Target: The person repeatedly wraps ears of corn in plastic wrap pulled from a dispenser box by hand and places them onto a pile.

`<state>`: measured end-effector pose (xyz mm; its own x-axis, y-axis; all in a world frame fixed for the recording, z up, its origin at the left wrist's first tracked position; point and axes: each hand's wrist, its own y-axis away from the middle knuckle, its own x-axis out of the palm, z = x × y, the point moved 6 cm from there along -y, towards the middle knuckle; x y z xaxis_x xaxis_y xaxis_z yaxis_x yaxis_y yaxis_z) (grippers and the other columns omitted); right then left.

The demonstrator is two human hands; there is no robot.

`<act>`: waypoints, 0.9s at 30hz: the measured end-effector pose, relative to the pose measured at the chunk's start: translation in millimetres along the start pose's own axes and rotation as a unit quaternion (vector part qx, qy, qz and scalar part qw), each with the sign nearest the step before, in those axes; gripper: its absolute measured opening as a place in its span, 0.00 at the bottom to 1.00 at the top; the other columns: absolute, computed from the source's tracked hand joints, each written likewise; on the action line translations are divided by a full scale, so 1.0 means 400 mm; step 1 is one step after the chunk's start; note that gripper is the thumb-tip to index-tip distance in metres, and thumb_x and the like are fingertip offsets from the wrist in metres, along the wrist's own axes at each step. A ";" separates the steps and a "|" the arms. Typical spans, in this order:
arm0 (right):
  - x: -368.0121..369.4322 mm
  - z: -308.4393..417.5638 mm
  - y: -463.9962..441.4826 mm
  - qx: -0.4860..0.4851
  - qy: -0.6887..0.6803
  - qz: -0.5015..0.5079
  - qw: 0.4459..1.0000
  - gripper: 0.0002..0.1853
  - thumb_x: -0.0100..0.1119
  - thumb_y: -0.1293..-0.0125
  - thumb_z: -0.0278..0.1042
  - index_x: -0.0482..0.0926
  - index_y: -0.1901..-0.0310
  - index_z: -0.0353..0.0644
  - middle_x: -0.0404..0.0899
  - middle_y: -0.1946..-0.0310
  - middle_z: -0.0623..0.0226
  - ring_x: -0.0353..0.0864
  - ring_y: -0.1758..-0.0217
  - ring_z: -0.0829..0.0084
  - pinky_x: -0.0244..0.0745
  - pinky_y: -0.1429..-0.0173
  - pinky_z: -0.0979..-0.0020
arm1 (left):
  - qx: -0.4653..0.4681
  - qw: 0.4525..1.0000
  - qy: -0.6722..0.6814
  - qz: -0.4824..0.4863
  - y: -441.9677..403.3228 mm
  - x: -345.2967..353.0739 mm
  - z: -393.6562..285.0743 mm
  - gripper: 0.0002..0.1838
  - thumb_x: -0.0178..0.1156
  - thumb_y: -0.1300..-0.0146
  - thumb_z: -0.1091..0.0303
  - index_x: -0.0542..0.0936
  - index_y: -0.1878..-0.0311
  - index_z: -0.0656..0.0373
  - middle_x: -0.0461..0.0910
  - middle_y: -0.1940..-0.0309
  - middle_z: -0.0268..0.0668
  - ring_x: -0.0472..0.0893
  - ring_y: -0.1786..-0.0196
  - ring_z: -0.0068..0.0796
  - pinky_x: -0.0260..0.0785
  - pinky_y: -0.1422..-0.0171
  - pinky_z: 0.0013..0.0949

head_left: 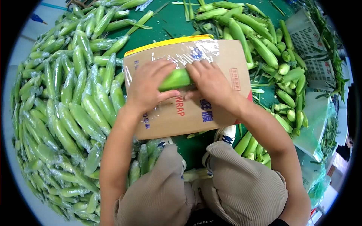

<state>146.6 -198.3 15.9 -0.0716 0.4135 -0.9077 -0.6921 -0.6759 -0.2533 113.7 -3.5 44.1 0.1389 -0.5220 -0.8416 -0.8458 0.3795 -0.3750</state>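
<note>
Flanking carton (192,113), wrapped corn (80,121), unwrapped corn (264,52)

Unhusked corn ear (175,80): green, smooth, lying roughly crosswise between left hand (151,81) and right hand (211,81), right end slightly farther out. Clear cling film (171,51): glossy, wrinkled, over brown printed cardboard box (162,128), box slightly skewed.

Your corn ear (176,80): bright green. Your box (223,60): tan, blue and red lettering (206,111), yellow strip (169,43), red corners (249,96). Your trousers (247,184): beige, ribbed stripes. Your shoes (227,133): white, dark-blue marks. Floor (191,149): deep green. Crate (311,45): off-white. Wrapped ears (71,116): green, whitish glints.
</note>
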 end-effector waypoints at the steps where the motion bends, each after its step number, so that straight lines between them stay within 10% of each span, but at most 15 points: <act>1: 0.032 -0.024 -0.016 0.012 -0.013 0.042 0.999 0.34 0.77 0.45 0.51 0.77 0.43 0.39 0.80 0.55 0.59 0.80 0.46 0.55 0.77 0.44 0.58 | 0.019 0.997 -0.003 -0.081 0.033 -0.027 0.010 0.50 0.82 0.50 0.49 0.72 0.25 0.56 0.78 0.47 0.44 0.77 0.42 0.51 0.70 0.36 0.48; 2: 0.042 -0.036 -0.021 -0.008 -0.020 0.032 0.999 0.31 0.77 0.44 0.49 0.77 0.45 0.39 0.79 0.57 0.59 0.80 0.48 0.55 0.78 0.44 0.56 | -0.063 0.986 -0.038 -0.150 0.107 -0.057 0.016 0.47 0.82 0.50 0.47 0.75 0.31 0.62 0.76 0.47 0.47 0.74 0.41 0.52 0.68 0.35 0.50; 5: 0.041 -0.047 0.000 0.007 -0.029 -0.013 0.999 0.31 0.77 0.43 0.48 0.77 0.43 0.39 0.78 0.58 0.60 0.80 0.49 0.55 0.78 0.43 0.56 | -0.276 0.956 -0.049 0.091 0.270 0.013 0.058 0.39 0.82 0.50 0.47 0.80 0.38 0.58 0.73 0.45 0.46 0.71 0.37 0.50 0.67 0.34 0.48; 10: -0.013 -0.044 0.027 0.051 0.002 0.056 0.997 0.38 0.77 0.42 0.46 0.74 0.28 0.56 0.79 0.58 0.58 0.81 0.53 0.54 0.79 0.51 0.54 | -0.216 0.967 -0.124 -0.059 0.259 -0.011 0.079 0.08 0.69 0.31 0.66 0.88 0.52 0.57 0.86 0.69 0.44 0.84 0.66 0.46 0.76 0.54 0.42; 14: -0.031 -0.014 0.080 -0.054 -0.076 0.167 0.981 0.40 0.77 0.41 0.51 0.74 0.28 0.55 0.80 0.62 0.57 0.83 0.56 0.51 0.80 0.51 0.53 | -0.180 0.949 0.052 -0.253 0.323 -0.058 0.024 0.10 0.60 0.25 0.73 0.87 0.48 0.62 0.90 0.52 0.46 0.90 0.47 0.45 0.82 0.40 0.42; 18: -0.016 0.046 0.120 -0.054 -0.102 0.272 0.955 0.38 0.72 0.36 0.59 0.75 0.28 0.51 0.82 0.55 0.56 0.83 0.50 0.51 0.79 0.46 0.54 | -0.071 0.997 0.026 -0.014 0.271 0.052 -0.115 0.21 0.56 0.21 0.60 0.81 0.34 0.62 0.84 0.37 0.49 0.83 0.34 0.53 0.71 0.26 0.53; 22: -0.056 0.035 0.046 -0.019 0.006 0.010 1.000 0.38 0.66 0.35 0.65 0.76 0.29 0.52 0.78 0.39 0.59 0.78 0.38 0.57 0.73 0.33 0.56 | -0.101 0.980 -0.122 0.119 0.083 0.067 -0.025 0.33 0.52 0.21 0.45 0.72 0.24 0.58 0.72 0.24 0.49 0.71 0.22 0.52 0.52 0.16 0.63; 24: -0.049 0.030 -0.012 -0.025 0.019 -0.030 0.999 0.40 0.70 0.39 0.63 0.75 0.30 0.49 0.79 0.40 0.62 0.79 0.38 0.58 0.74 0.35 0.56 | -0.126 0.958 -0.256 -0.005 -0.037 0.038 0.077 0.29 0.57 0.24 0.50 0.76 0.27 0.56 0.79 0.30 0.47 0.73 0.23 0.49 0.59 0.19 0.61; 27: 0.018 -0.020 -0.089 -0.009 0.059 0.009 0.998 0.42 0.77 0.46 0.59 0.76 0.33 0.45 0.79 0.42 0.62 0.79 0.37 0.58 0.77 0.37 0.55 | -0.154 0.982 0.042 -0.101 -0.114 -0.027 0.078 0.28 0.63 0.28 0.55 0.77 0.28 0.55 0.80 0.32 0.47 0.72 0.22 0.46 0.56 0.18 0.64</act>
<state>176.3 -176.2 15.9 0.0019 0.3263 -0.9453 -0.6788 -0.6937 -0.2408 167.0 8.6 58.2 0.2872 -0.6284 -0.7229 -0.9228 0.0207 -0.3846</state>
